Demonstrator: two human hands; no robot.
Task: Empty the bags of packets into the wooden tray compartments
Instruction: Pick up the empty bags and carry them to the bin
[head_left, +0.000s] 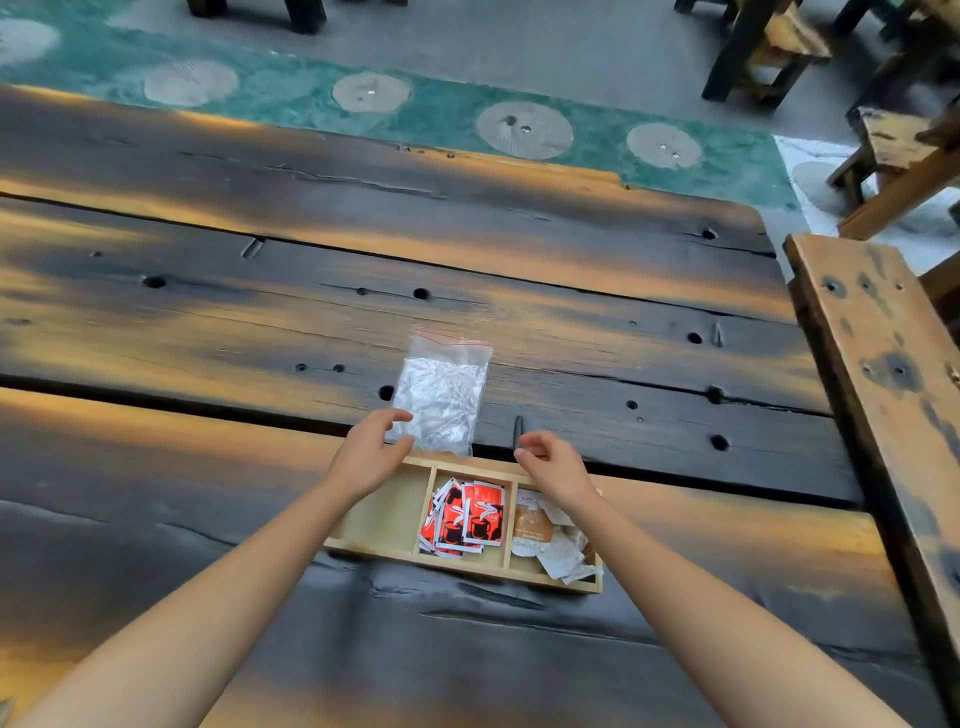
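Note:
A wooden tray (465, 565) with three compartments lies on the dark plank table. Its left compartment (387, 514) holds nothing, the middle one holds red packets (465, 517), and the right one holds brown and white packets (550, 540). Just beyond the tray lies a clear zip bag (441, 397) full of white packets. My left hand (371, 449) hovers at the bag's near left corner, fingers curled and apart, thumb and fingertips close to the plastic. My right hand (553, 465) hangs over the tray's far right edge, fingers loosely curled, holding nothing.
The table (260, 322) has wide gaps between planks and several holes. A wooden bench (883, 374) runs along the right side. Stools and more benches (769, 47) stand on the floor beyond, past a green mat with round discs (524, 130).

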